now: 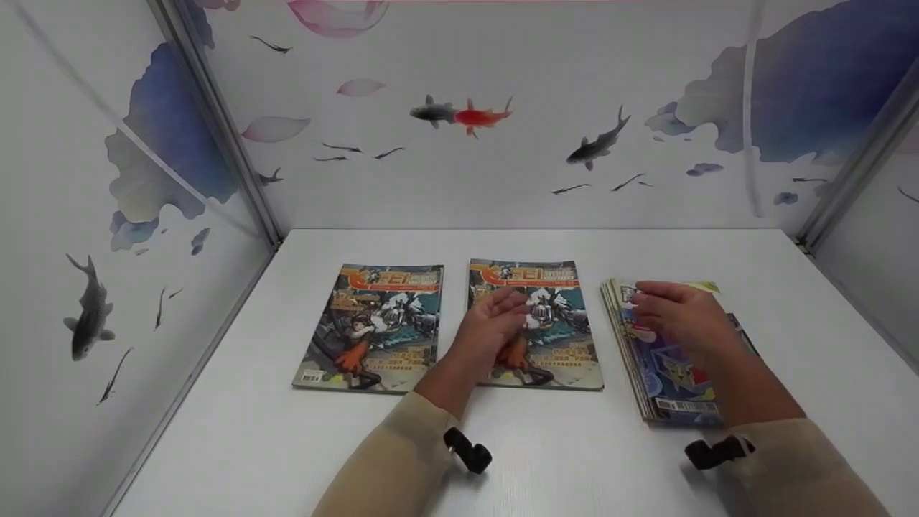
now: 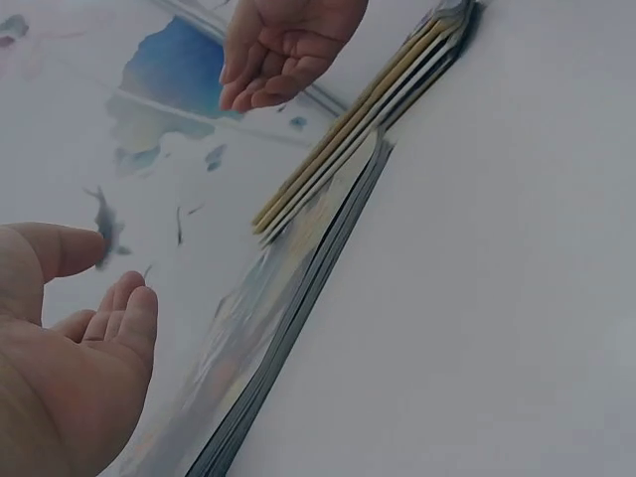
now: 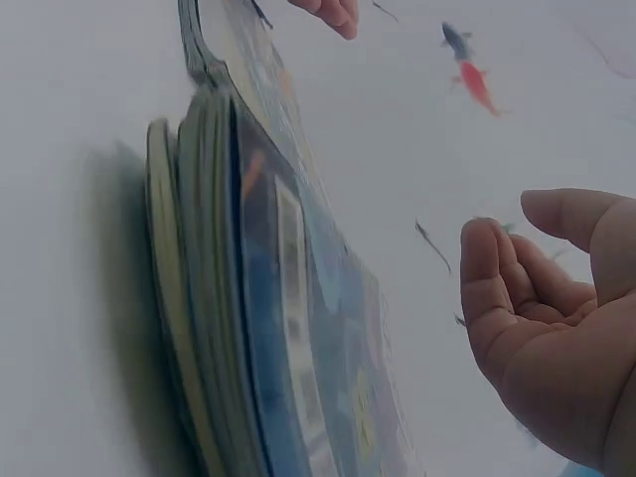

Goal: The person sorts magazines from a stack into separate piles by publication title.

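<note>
My left hand (image 1: 482, 332) hovers over the middle magazine (image 1: 563, 337), its fingers loosely bent and holding nothing. That magazine has a comic-style cover and hides partly behind the hand. Over the thicker magazine stack (image 1: 668, 380) at the right is my right hand (image 1: 682, 316), also with relaxed fingers and nothing in its grasp. In the right wrist view, the thumb and fingertips of the right hand (image 3: 556, 318) stand apart, clear of the stack's cover (image 3: 328, 328). The left wrist view shows a gap between thumb and fingers of the left hand (image 2: 84, 358).
Another magazine pile (image 1: 380, 330) with the same cover lies to the left on the white table (image 1: 237, 431). White panels (image 1: 502, 179) painted with fish and petals enclose the table at the back and sides. Dark wrist cameras (image 1: 468, 451) sit on both sleeves.
</note>
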{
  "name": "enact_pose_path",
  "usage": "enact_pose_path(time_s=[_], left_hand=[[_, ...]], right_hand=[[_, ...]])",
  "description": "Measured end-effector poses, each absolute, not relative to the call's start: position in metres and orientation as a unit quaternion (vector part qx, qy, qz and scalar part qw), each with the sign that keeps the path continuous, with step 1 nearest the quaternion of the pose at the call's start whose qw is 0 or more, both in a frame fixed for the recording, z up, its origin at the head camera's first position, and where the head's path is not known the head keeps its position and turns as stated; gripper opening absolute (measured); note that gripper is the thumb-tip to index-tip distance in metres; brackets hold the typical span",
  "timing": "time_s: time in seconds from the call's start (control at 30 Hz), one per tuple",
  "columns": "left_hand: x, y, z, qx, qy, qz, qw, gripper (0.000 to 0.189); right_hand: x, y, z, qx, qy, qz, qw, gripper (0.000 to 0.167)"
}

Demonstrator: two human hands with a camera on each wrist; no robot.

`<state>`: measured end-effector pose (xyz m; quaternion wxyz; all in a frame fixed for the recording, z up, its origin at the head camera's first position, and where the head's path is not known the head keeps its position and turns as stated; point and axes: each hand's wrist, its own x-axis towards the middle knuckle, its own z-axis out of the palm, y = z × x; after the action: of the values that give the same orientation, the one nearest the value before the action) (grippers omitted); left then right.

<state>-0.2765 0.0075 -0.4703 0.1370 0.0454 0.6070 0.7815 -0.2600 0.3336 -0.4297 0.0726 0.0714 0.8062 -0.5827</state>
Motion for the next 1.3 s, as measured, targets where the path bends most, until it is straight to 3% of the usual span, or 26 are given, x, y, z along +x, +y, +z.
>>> enact_pose_path(time_s=[0.43,1.3], left_hand=[[-0.295,-0.058,-0.472,0.015,0.616,0.784,0.077,0.063],[-0.297,-0.065,-0.484,-0.036,0.673,0.73,0.113,0.061]], right_hand=[[-0.281,0.275,-0.427,0.049,0.751,-0.657,0.051,0.064],[-0.289,0.278,-0.464,0.075,0.785,-0.601,0.127,0.062]])
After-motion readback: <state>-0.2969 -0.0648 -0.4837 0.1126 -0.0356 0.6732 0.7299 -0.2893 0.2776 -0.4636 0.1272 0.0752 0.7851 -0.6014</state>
